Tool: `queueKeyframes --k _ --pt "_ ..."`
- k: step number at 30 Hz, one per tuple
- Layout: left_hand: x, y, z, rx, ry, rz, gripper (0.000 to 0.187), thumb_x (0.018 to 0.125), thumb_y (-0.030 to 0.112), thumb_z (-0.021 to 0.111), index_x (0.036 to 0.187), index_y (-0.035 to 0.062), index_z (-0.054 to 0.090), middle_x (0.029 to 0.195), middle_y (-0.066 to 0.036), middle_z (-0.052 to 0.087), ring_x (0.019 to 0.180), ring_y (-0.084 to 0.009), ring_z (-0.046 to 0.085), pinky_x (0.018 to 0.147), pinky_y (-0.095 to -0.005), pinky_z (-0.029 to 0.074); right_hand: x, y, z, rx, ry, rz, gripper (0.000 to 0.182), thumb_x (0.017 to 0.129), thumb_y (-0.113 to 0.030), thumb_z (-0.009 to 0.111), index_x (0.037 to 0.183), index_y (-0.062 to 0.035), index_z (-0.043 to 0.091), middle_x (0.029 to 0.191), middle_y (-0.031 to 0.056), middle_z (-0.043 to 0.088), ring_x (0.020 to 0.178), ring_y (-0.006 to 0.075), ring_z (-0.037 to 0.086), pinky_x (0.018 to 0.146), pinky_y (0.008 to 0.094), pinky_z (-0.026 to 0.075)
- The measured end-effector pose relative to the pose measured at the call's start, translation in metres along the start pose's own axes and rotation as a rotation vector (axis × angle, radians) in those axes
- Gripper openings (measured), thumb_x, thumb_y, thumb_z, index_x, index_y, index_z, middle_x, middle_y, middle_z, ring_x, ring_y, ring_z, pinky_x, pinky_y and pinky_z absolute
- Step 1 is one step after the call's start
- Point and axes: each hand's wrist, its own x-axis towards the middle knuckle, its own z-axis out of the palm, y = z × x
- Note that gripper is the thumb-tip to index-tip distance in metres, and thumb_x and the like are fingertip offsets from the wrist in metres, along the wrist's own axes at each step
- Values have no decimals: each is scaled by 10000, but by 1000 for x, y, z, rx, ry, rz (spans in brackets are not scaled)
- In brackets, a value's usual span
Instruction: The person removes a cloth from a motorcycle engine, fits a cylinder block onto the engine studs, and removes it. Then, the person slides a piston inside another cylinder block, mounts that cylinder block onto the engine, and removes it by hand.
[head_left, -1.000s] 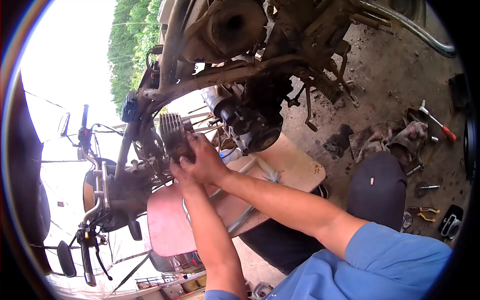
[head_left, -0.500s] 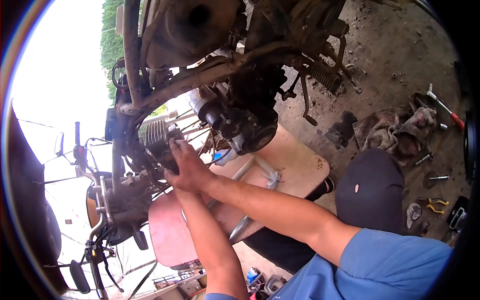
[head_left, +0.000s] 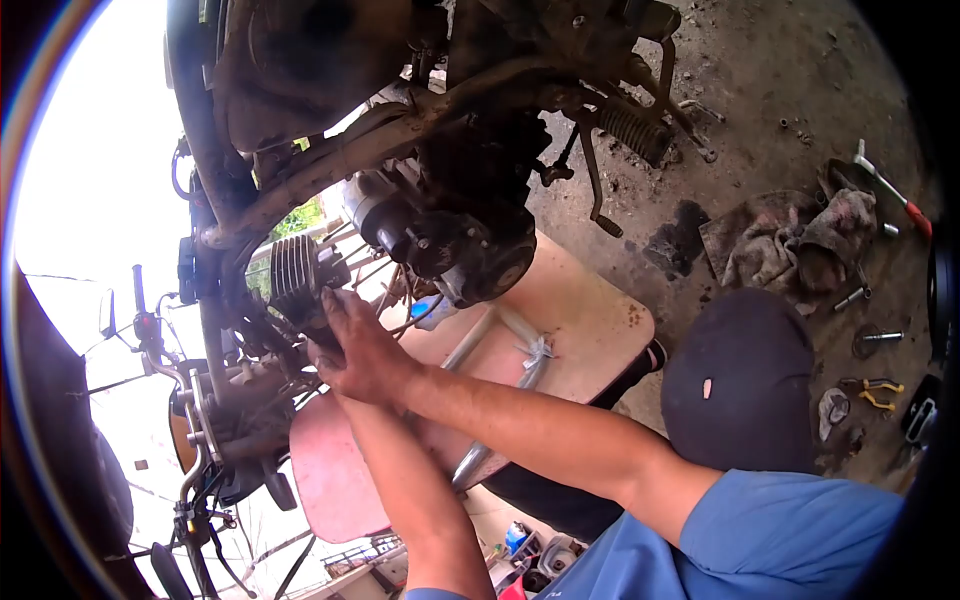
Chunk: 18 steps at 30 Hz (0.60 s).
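Note:
A finned engine cylinder (head_left: 293, 268) sits in front of the dark motorcycle engine (head_left: 465, 250), apart from its case, below the rusty frame tube (head_left: 340, 165). My right hand (head_left: 368, 345) is closed on the cylinder's near, lower end, with fingers bent against the metal. Behind it is my left hand (head_left: 322, 362), at the underside of the same part; most of its fingers are hidden by my right hand. Several thin rods or studs show between the cylinder and the engine.
A pink board (head_left: 590, 310) with a metal tube frame (head_left: 470, 460) lies below the engine. On the floor at right are a dirty rag (head_left: 770, 245), a red-handled ratchet (head_left: 893, 190), sockets and yellow-handled pliers (head_left: 878, 392). Handlebars (head_left: 190, 420) stand at left.
The view has shifted, so the motorcycle appears further left. More of the cylinder's fins show, and both hands stay at its lower end.

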Motion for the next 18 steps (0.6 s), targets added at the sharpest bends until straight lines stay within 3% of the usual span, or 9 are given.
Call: queueKeyframes --k 3,18 --pt "1 -2 0 19 -3 5 522 1068 383 418 1392 28 621 1298 -170 694 1149 -342 694 1017 -472 583 -3 -2 -5 -20 -23 20 878 966 -311 706 1557 202 308 1544 394 369 1435 512 413 1249 475 338" --pt "10 -5 -2 66 -4 24 487 1078 366 436 1369 26 628 1275 -164 695 1135 -330 691 1016 -465 579 -6 2 -11 -8 30 -5 856 908 -246 715 1540 197 346 1520 385 380 1425 506 425 1241 488 353"
